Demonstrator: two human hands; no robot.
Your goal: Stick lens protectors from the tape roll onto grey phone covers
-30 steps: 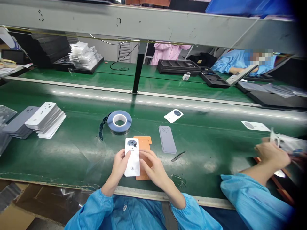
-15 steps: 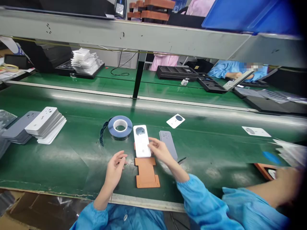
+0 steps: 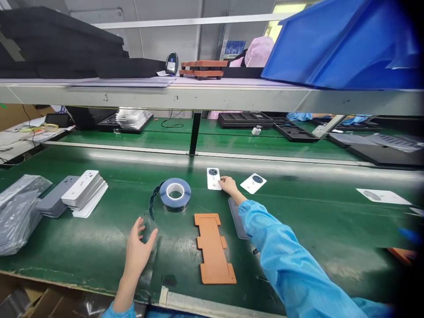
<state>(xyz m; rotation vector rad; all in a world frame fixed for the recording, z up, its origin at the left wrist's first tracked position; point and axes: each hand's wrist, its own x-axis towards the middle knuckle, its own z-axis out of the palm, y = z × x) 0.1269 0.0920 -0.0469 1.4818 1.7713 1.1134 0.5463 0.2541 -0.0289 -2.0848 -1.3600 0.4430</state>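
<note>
My right hand [image 3: 229,185] reaches forward over the green bench, its fingers closed on the right edge of a white phone-shaped panel [image 3: 213,182] with a dark round patch at its top. Whether the panel rests on the bench or hangs just above it, I cannot tell. A similar white panel [image 3: 252,184] lies to its right. My left hand [image 3: 138,249] is open and holds nothing, fingers apart, below the tail of a blue roll of stickers [image 3: 184,201]. Between my arms lies an orange fixture plate [image 3: 213,249], bare on top. Grey panels [image 3: 236,218] show partly behind my right sleeve.
Stacked white panels [image 3: 81,190], grey panels [image 3: 59,196] and a plastic-wrapped bundle [image 3: 20,216] stand at left. Another white panel [image 3: 384,196] lies far right. A metal shelf [image 3: 232,98] crosses above the bench, bearing a blue bin [image 3: 331,48].
My right hand has carried the white panel off the orange plate, away from me to the far side of the bench. My left hand has opened wider and drawn left. The view has tilted up.
</note>
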